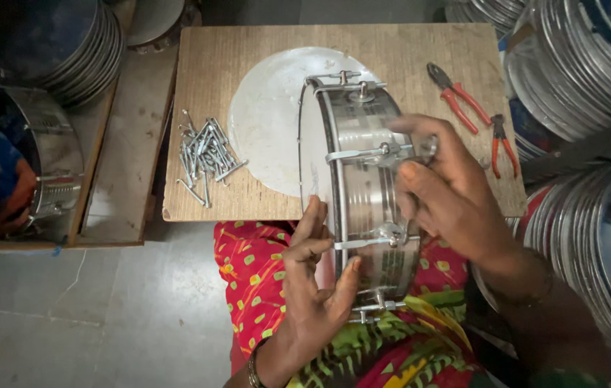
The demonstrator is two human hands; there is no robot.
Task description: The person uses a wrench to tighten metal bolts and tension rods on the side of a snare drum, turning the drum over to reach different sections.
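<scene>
Steel-shelled drum [363, 194] is standing on edge between the hands: the left hand [312, 287] is bracing its near rim with fingers curled, the right hand [449, 194] pinching a tension rod [377, 152], seemingly mid-tightening; each remaining rod likely needs the same. Beyond the left hand, loose rods [205, 158] are lying on the wooden board [427, 50]; pliers [456, 97] beyond the right, stacked drum shells [585, 65] around.

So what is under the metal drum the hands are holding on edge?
The metal drum stands over a pale round disc lying on the wooden board. The disc's right part and the board beneath it are hidden by the drum.
</scene>
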